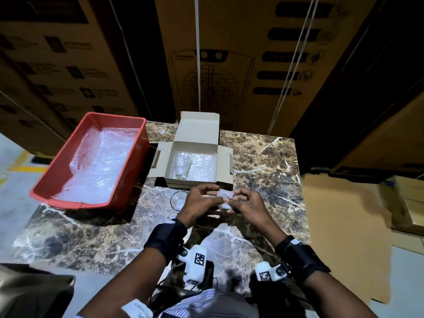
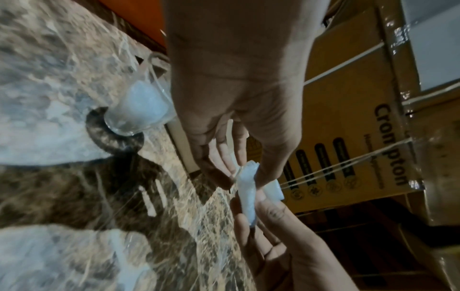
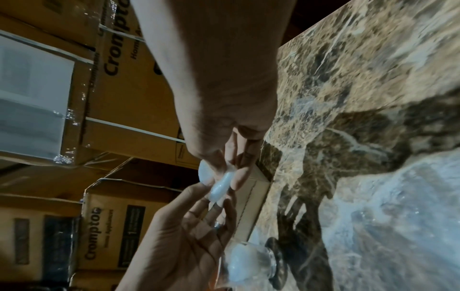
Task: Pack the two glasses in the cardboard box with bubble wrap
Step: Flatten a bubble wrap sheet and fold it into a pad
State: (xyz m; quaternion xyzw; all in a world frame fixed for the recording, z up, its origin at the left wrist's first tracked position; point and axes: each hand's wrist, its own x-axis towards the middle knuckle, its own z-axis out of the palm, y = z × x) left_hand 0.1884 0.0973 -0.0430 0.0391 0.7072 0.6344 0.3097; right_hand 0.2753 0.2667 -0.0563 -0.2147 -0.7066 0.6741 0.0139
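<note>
An open cardboard box (image 1: pixel 195 134) stands at the middle of the marble table. A clear glass (image 1: pixel 182 165) sits in its left half, and bubble wrap (image 1: pixel 204 166) lines the right half. The second glass (image 1: pixel 177 200) stands on the table in front of the box, with a wad of wrap inside it (image 2: pixel 139 110) (image 3: pixel 248 261). Just right of it, above the table, both hands hold one small folded piece of bubble wrap (image 1: pixel 223 198) (image 2: pixel 246 189) (image 3: pixel 221 186). My left hand (image 1: pixel 213 196) pinches its left side and my right hand (image 1: pixel 234 199) pinches its right side.
A red plastic bin (image 1: pixel 52 180) with a heap of bubble wrap (image 1: pixel 98 166) sits at the table's left edge. Tall strapped cartons (image 1: pixel 218 53) stand close behind the table. The marble (image 1: pixel 263 161) right of the box is bare. Flat cardboard (image 1: pixel 344 226) lies on the floor at right.
</note>
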